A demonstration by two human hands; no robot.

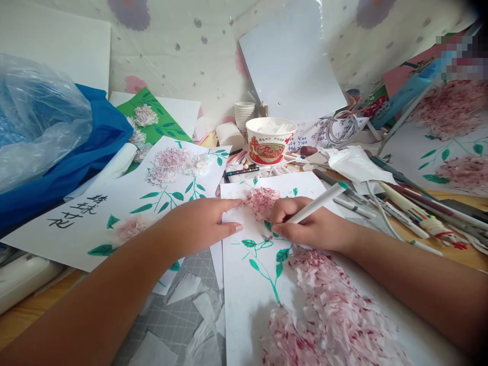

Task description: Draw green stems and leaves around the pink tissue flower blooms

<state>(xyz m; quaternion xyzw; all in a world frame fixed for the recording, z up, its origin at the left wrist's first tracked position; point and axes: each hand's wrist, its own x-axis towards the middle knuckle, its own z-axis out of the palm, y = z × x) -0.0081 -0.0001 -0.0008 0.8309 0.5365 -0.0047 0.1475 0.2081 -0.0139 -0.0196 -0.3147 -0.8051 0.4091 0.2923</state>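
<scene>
My right hand (301, 221) grips a white marker (318, 202) with a green end, its tip down by the green stems near the upper paper flower (261, 203). Under it lies a white sheet (244, 290) with drawn green leaves (254, 264) and raised pink-and-red crumpled-paper flowers (339, 310). My left hand (213, 221) rests at the left edge of this sheet. Its index finger and thumb are stretched out and apart, with nothing between them; the other fingers are hidden. The marker's tip is hidden behind my right fingers.
Left lies another flower sheet (76, 239) with black brush characters. Beneath is a grey cutting mat (171, 317) with tissue scraps (185, 288). A paper bowl (268, 142) of white tissue and stacked cups (244, 114) stand behind. Pens and a cable (375, 203) clutter the right; blue fabric (102, 132) bulges left.
</scene>
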